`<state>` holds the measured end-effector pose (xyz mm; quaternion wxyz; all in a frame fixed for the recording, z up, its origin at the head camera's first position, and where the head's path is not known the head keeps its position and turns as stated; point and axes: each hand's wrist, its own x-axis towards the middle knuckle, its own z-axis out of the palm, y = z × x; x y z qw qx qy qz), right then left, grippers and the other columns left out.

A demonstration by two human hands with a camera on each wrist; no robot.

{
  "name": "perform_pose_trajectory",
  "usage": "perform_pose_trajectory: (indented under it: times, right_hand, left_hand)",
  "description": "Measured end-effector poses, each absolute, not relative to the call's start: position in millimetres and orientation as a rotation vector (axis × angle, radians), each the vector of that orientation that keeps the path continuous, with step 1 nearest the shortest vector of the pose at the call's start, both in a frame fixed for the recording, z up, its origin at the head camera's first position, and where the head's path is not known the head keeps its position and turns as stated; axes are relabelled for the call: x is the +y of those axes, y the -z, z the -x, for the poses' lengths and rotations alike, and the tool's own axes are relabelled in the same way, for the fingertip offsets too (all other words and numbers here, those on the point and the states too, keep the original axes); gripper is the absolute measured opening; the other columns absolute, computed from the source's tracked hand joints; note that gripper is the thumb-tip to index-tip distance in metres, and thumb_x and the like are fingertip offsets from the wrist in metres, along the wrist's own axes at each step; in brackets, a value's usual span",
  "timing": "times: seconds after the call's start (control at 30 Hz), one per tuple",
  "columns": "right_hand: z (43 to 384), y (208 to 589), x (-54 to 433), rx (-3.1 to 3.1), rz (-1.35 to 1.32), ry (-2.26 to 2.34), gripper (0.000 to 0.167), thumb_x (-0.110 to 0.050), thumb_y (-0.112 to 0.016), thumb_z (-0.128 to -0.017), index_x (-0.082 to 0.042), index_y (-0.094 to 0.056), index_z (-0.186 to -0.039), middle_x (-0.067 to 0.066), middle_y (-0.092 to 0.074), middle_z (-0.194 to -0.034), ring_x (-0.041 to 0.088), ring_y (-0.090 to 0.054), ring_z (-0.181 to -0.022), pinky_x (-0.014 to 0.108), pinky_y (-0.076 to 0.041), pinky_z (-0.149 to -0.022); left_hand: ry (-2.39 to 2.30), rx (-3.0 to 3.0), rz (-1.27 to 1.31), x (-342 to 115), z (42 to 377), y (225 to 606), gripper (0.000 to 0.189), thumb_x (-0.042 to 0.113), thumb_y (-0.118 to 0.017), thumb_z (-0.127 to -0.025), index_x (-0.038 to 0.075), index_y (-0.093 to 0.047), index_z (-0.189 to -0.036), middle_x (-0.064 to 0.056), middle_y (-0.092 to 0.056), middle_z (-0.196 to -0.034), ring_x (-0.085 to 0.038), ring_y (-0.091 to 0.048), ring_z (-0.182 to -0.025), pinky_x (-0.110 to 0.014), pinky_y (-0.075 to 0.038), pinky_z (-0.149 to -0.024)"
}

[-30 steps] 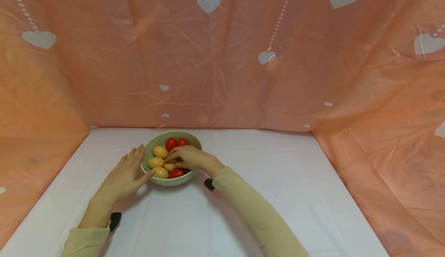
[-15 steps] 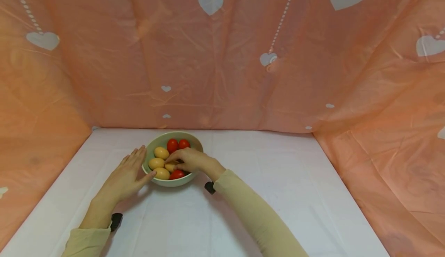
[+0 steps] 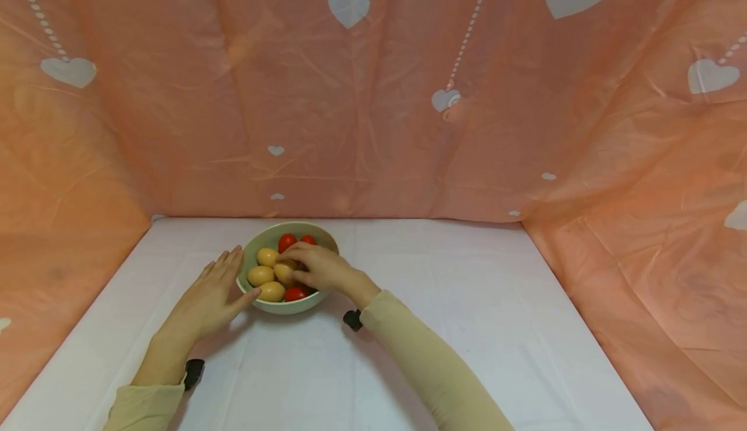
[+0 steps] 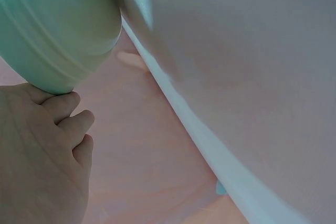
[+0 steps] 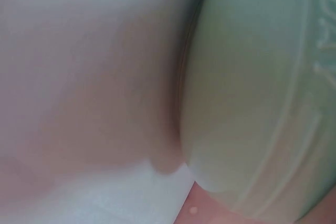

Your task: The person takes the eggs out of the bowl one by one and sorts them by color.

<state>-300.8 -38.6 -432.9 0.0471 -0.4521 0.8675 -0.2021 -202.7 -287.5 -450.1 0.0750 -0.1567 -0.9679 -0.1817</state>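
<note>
Pale yellow, an egg-shaped piece (image 3: 284, 273) is pinched by the curled fingers of the right hand (image 3: 321, 269), which reaches in over the bowl's right side. Three more yellow eggs (image 3: 260, 276) lie inside the bowl (image 3: 286, 308), to the left of the pinched one. Two red tomato-like pieces (image 3: 286, 243) are towards the far side, one partly covered by the right hand; another red piece (image 3: 296, 294) is at the near side, next to the lowest yellow egg.

Against the bowl's left side rests the left hand (image 3: 204, 304), its fingers extended together and its thumb spread apart at the near rim. In the left wrist view those fingers touch the pale green outer wall; the right wrist view shows raised lettering (image 5: 326, 38) on it.

Beige sleeves (image 3: 434, 360) cover both forearms, and a black device (image 3: 194, 374) shows at each wrist. Beneath is a white surface (image 3: 467, 314), bordered by orange-pink sheeting (image 3: 397, 139) printed with white hearts (image 3: 349, 8).
</note>
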Motion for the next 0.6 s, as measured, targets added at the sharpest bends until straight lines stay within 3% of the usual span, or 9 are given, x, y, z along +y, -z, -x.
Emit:
perform_pose_trajectory:
  times: [0.23,0.47,0.6]
  right_hand:
    - [294,434,-35,2.744,1.317,0.754,0.046,-0.028,-0.063,-0.105,-0.019,-0.058,-0.15,0.006,-0.054,-0.145,0.018,-0.059,-0.129,0.027,-0.047,-0.111]
    - [289,437,-30,2.796,1.328,0.983,0.044,-0.025,-0.064,-0.105,-0.012,-0.059,-0.146,0.011,-0.052,-0.143,0.024,-0.058,-0.128,0.032,-0.046,-0.113]
    - [287,441,-26,2.769,1.287,1.146,0.044,-0.026,-0.064,-0.105,-0.01,-0.059,-0.146,0.011,-0.051,-0.143,0.023,-0.057,-0.124,0.028,-0.048,-0.108]
  left_hand:
    - [0.556,-2.911,0.464,-288,201,450,0.094,0.053,-0.058,-0.103,-0.013,-0.021,-0.159,-0.033,-0.021,-0.166,-0.053,-0.021,-0.152,-0.063,-0.018,-0.125]
    - [0.548,-2.913,0.463,-288,202,449,0.094,0.053,-0.058,-0.103,-0.013,-0.021,-0.159,-0.033,-0.021,-0.166,-0.053,-0.022,-0.152,-0.064,-0.018,-0.125]
    - [0.555,-2.912,0.465,-288,202,449,0.094,0.053,-0.059,-0.103,-0.013,-0.022,-0.159,-0.033,-0.022,-0.166,-0.053,-0.022,-0.152,-0.064,-0.018,-0.125]
